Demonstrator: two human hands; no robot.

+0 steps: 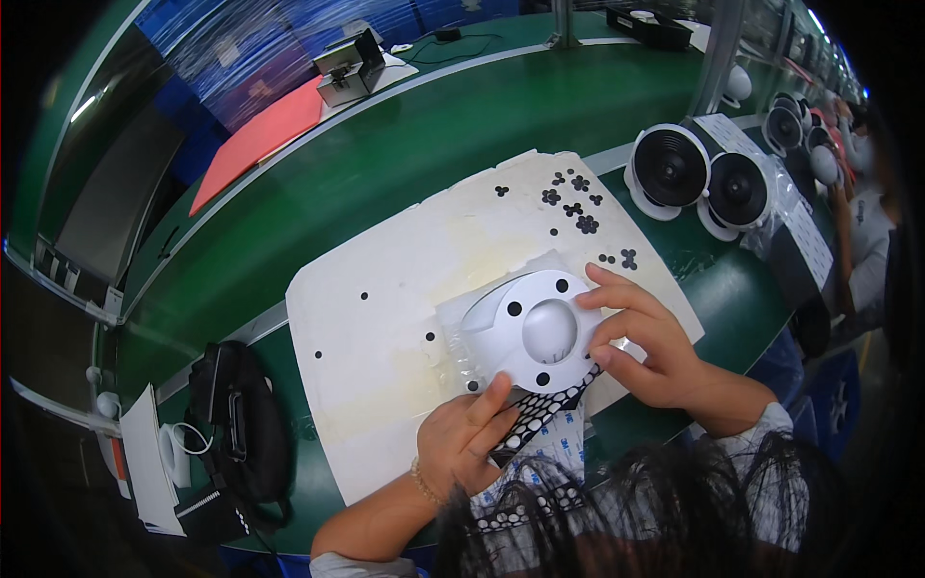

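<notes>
Head view: right hand (647, 337) fingers pinched on white round housing (535, 329) at 3 o'clock, left hand (469, 438) fingers clamped on black dotted sticker sheet (540, 409) at 6 o'clock.

Left hand (462, 438) wears a thin beaded bracelet; right hand (647, 339) bare; pale patterned short sleeves.

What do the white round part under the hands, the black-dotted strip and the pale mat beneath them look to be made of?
White round part: likely moulded plastic, smooth and semi-glossy, with soft highlights on its central dome. Black-dotted strip, held by the left hand: probably a thin sheet of die-cut black pads, foam or rubber by their matte look, on a white backing. Pale mat: seemingly paperboard or thin foam, matte, stained, ragged-edged.
</notes>
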